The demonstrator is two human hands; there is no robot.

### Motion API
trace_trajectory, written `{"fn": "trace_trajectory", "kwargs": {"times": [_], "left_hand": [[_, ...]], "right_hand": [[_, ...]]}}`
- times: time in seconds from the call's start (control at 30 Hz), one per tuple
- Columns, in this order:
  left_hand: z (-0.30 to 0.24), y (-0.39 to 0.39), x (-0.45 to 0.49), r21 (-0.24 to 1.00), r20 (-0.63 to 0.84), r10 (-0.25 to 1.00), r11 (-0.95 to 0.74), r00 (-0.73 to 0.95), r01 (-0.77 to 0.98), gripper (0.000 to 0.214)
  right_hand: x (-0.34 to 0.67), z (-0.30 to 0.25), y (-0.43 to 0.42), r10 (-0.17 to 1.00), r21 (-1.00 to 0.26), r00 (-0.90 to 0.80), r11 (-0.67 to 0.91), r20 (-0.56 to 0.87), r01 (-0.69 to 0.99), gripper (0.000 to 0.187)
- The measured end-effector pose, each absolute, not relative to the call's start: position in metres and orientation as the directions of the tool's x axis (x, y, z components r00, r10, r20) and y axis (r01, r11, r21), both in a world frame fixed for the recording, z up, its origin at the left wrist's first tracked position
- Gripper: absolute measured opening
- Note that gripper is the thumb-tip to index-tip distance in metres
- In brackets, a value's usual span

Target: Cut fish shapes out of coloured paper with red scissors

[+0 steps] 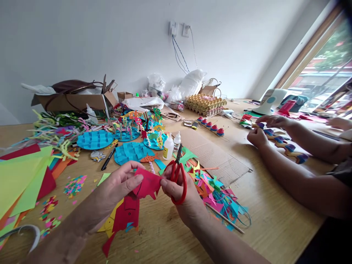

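Note:
Between my two hands is a piece of red paper (148, 182) with a dark drawn line and a jagged lower edge. My left hand (121, 187) pinches its left side between thumb and fingers. With thumb and fingertips, my right hand (181, 194) grips the paper's right corner, and red-handled scissors (184, 183) hang in the same hand, dark blades pointing up and away. Below the paper lie a dark red sheet (125, 212) with drawn marks and a yellow sheet (110, 222). An orange paper fish (148, 158) lies just beyond my hands, near a blue textured disc (129, 151).
White glue bottles (168, 147) stand behind the scissors. Colourful paper scraps (217, 194) and a wooden stick (225, 219) lie to the right. Coloured sheets (24, 179) and a black marker (109, 157) are left. A co-worker's hands (258, 134) hold a painted egg-carton strip (286, 146) at right.

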State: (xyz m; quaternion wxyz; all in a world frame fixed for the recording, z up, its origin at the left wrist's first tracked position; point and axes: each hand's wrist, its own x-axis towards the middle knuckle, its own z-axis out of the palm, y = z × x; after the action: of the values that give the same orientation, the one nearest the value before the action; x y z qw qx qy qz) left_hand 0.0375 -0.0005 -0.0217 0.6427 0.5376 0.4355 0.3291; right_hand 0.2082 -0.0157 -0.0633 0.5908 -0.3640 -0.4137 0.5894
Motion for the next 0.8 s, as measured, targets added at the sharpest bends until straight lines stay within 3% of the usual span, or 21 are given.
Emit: {"fn": "trace_trajectory", "kwargs": {"times": [0.13, 0.3, 0.47, 0.6, 0.8], "left_hand": [[-0.033, -0.006, 0.047, 0.958, -0.253, 0.884, 0.285, 0.392, -0.027, 0.025], [-0.044, -0.011, 0.057, 0.969, -0.243, 0.925, 0.245, 0.293, 0.031, 0.018], [-0.039, -0.009, 0.054, 0.976, -0.216, 0.954, 0.214, 0.21, 0.035, 0.016], [-0.03, -0.006, 0.047, 0.993, -0.116, 0.983, 0.115, 0.14, 0.017, 0.015], [-0.024, -0.003, 0.046, 0.997, -0.048, 0.997, 0.051, 0.052, -0.06, 0.013]], "right_hand": [[0.204, -0.065, -0.018, 0.998, -0.901, 0.052, 0.061, 0.042, -0.43, 0.025], [0.199, -0.065, -0.021, 0.998, -0.891, 0.048, 0.054, 0.037, -0.45, 0.027], [0.202, -0.065, -0.023, 0.992, -0.934, -0.099, 0.035, 0.075, -0.355, 0.024], [0.205, -0.067, -0.027, 0.959, -0.982, -0.258, 0.072, 0.115, -0.172, 0.04], [0.198, -0.07, -0.036, 0.897, -0.997, -0.437, -0.073, -0.067, 0.003, 0.051]]}}
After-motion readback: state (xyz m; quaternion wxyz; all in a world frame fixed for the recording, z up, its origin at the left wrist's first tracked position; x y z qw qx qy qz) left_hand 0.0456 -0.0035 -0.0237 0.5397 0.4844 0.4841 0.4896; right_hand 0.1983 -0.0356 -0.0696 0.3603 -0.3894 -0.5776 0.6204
